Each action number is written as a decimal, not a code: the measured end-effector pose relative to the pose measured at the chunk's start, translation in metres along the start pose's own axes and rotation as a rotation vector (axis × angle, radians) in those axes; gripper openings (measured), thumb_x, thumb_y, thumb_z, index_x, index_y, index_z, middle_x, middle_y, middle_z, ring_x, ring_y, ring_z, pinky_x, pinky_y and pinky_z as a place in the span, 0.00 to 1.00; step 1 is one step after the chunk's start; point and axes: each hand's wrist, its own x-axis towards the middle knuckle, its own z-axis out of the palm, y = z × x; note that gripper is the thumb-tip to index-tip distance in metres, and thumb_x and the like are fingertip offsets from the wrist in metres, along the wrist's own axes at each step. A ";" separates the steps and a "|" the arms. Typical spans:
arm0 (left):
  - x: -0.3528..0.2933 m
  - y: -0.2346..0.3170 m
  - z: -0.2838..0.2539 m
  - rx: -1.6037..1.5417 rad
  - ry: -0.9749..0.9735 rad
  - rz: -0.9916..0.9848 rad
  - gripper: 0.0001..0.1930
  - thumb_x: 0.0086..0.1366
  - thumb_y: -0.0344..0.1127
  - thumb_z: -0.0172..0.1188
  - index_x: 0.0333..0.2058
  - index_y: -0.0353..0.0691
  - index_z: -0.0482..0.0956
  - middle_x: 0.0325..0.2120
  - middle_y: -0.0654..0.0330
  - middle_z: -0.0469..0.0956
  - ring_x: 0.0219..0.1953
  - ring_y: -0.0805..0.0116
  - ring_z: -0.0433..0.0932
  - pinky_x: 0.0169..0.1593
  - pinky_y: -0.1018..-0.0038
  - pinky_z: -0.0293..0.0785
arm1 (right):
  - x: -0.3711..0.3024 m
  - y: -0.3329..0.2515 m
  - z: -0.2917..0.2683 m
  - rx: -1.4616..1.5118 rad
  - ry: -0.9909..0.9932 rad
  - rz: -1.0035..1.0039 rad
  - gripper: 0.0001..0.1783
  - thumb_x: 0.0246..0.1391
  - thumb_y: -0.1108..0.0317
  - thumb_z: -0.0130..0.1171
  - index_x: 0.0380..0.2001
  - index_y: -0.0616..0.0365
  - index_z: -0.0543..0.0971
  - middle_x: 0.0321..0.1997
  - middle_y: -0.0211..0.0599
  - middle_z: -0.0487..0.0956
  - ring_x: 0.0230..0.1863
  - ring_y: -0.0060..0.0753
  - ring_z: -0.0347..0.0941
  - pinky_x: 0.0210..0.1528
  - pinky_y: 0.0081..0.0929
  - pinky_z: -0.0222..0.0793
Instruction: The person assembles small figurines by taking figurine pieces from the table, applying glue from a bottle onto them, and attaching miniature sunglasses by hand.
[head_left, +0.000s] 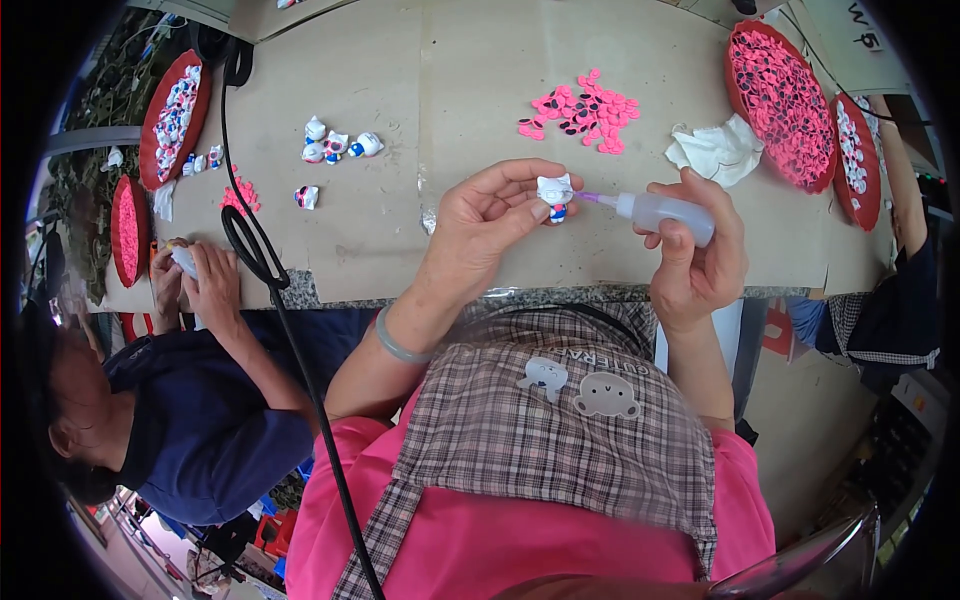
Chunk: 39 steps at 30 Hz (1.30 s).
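Between the thumb and fingers of my left hand [492, 215] stands a small white cat figurine [555, 192] with blue on its lower body. My right hand [703, 250] is wrapped round a translucent squeeze bottle [668, 215]. The bottle lies nearly level, and its thin purple nozzle [598, 199] points left, with the tip at the figurine's side. Whether the tip touches is too small to tell. Beyond my hands lies a loose pile of pink and black small flat pieces [588, 112].
Several figurines [338, 146] stand at left, near a lone one [307, 197]. Red trays of pink pieces [740, 50] and white parts [850, 110] sit right, beside a white cloth [715, 152]. A black cable [262, 262] hangs across the left. A co-worker's hands [205, 280] work there.
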 end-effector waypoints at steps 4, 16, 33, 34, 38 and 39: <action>0.000 0.001 0.001 -0.005 -0.008 -0.015 0.14 0.63 0.25 0.53 0.48 0.30 0.72 0.44 0.49 0.77 0.44 0.65 0.78 0.50 0.73 0.73 | -0.001 -0.001 0.000 0.002 0.000 0.004 0.20 0.61 0.65 0.52 0.51 0.68 0.68 0.36 0.50 0.77 0.26 0.27 0.75 0.23 0.15 0.69; -0.001 0.001 -0.001 -0.113 -0.033 -0.063 0.15 0.64 0.26 0.53 0.49 0.31 0.72 0.45 0.47 0.76 0.43 0.65 0.78 0.48 0.73 0.72 | -0.001 -0.001 0.000 -0.005 -0.002 -0.001 0.20 0.60 0.66 0.52 0.51 0.68 0.69 0.37 0.51 0.77 0.26 0.28 0.75 0.23 0.16 0.69; 0.000 0.002 -0.002 -0.170 -0.027 -0.050 0.15 0.64 0.26 0.52 0.50 0.31 0.71 0.47 0.45 0.75 0.50 0.61 0.75 0.56 0.66 0.71 | -0.001 -0.010 0.000 -0.037 -0.024 0.050 0.20 0.52 0.68 0.62 0.46 0.69 0.72 0.38 0.46 0.79 0.31 0.34 0.79 0.31 0.23 0.73; 0.000 0.002 -0.002 -0.169 -0.027 -0.053 0.15 0.64 0.25 0.52 0.50 0.31 0.71 0.47 0.44 0.74 0.50 0.61 0.75 0.56 0.65 0.71 | -0.001 -0.009 0.001 -0.037 -0.025 0.049 0.20 0.52 0.68 0.62 0.46 0.69 0.72 0.38 0.46 0.79 0.31 0.34 0.79 0.31 0.23 0.73; 0.000 0.003 -0.001 -0.183 -0.030 -0.057 0.15 0.64 0.25 0.51 0.50 0.31 0.71 0.48 0.43 0.74 0.50 0.61 0.75 0.57 0.65 0.71 | -0.001 -0.003 0.005 0.020 -0.016 0.019 0.19 0.61 0.66 0.51 0.51 0.68 0.68 0.35 0.50 0.78 0.25 0.27 0.75 0.23 0.17 0.69; 0.000 0.002 -0.002 -0.183 -0.030 -0.057 0.15 0.64 0.25 0.51 0.50 0.31 0.71 0.48 0.43 0.74 0.50 0.61 0.75 0.57 0.65 0.71 | -0.001 -0.003 0.005 0.060 -0.001 0.029 0.20 0.61 0.66 0.51 0.52 0.68 0.68 0.36 0.50 0.78 0.25 0.28 0.75 0.23 0.17 0.69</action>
